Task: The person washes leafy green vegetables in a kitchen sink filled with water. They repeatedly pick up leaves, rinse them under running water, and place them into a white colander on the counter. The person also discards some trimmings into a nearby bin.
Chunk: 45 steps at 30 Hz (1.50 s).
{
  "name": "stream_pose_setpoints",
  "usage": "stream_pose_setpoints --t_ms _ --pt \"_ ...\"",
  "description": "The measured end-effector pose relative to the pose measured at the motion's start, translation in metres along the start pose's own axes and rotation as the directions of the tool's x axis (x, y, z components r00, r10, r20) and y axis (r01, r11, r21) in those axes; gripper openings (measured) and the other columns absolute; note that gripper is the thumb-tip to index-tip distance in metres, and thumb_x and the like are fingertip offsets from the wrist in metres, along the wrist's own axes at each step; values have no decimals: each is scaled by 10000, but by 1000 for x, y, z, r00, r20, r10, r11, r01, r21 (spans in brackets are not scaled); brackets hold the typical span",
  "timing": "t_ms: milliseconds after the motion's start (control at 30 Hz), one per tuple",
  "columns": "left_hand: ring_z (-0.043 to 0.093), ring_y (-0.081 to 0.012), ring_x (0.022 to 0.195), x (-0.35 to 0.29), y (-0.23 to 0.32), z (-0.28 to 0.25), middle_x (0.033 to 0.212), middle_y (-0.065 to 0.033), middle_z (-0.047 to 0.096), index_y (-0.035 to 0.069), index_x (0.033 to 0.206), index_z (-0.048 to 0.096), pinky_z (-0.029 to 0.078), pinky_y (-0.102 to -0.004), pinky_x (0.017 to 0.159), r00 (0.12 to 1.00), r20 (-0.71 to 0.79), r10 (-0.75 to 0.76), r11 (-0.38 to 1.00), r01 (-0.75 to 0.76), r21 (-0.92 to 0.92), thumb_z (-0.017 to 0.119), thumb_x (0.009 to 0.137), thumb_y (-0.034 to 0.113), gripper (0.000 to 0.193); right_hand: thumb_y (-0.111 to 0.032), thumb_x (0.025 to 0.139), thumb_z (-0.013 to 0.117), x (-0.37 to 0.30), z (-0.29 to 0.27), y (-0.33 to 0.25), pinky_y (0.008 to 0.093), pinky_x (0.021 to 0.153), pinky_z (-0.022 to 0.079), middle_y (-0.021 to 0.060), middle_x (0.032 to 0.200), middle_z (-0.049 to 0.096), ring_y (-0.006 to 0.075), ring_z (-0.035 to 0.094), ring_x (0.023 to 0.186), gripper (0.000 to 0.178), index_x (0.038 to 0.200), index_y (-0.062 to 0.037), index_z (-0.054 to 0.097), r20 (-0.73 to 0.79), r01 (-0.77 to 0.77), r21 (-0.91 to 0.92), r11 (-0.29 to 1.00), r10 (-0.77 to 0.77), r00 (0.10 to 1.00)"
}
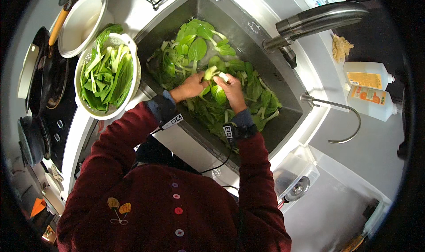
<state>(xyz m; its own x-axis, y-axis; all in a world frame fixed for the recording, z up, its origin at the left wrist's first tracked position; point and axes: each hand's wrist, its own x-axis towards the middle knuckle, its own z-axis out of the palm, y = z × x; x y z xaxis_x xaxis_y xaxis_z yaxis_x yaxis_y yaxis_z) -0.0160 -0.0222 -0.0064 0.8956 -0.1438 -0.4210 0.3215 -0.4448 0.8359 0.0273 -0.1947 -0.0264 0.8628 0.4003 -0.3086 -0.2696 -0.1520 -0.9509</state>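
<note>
Over the metal sink (292,119), my two hands meet at a small head of leafy greens (210,72) with pale stalks. My left hand (190,86) has its fingers closed on the greens from the left. On the other side, the fingers of my right hand (232,91) pinch a white stalk end of the greens. Loose leafy greens (198,50) fill much of the sink below and around both hands, some of them lying in water. To the left, a white colander (136,70) holds more greens with long stalks.
Behind the colander stands a white bowl (82,30), with dark pans (42,75) farther left. A large faucet (310,24) reaches in at the sink's back right, near a thin curved spout (349,108). Two bottles (367,75) lie on the right counter beside a sponge-like clump (341,47).
</note>
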Motion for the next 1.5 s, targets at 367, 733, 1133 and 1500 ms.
stream_pose_setpoints --t_ms 367,733,1133,1500 --pt "564 -205 845 -2 4 -24 1199 -172 491 -36 1190 397 469 -330 750 885 457 88 519 350 -780 268 901 244 422 -262 834 579 -3 -27 3 356 803 446 150 1142 504 246 534 968 474 1222 -48 412 -50 48 -101 994 -54 997" --pt "577 -188 744 12 -33 4 1058 -126 573 -8 1120 467 467 -310 698 891 422 -167 672 416 -613 347 887 232 356 -150 824 593 24 4 42 293 585 417 70 725 570 139 496 645 163 892 -4 565 5 228 -212 950 -232 973" --pt "576 -232 537 87 -144 37 668 -121 623 4 659 619 470 -367 572 889 455 61 923 -223 312 526 816 231 291 -181 838 529 56 19 174 470 674 429 219 936 563 376 527 819 282 1051 2 539 8 51 -551 833 -55 998" --pt "568 -171 595 69 -79 3 743 -78 623 2 755 624 460 -332 587 875 479 -68 878 281 -388 555 835 235 256 -408 826 555 46 -20 89 314 606 464 74 870 601 156 571 661 533 1132 20 471 -3 -239 190 952 244 970"
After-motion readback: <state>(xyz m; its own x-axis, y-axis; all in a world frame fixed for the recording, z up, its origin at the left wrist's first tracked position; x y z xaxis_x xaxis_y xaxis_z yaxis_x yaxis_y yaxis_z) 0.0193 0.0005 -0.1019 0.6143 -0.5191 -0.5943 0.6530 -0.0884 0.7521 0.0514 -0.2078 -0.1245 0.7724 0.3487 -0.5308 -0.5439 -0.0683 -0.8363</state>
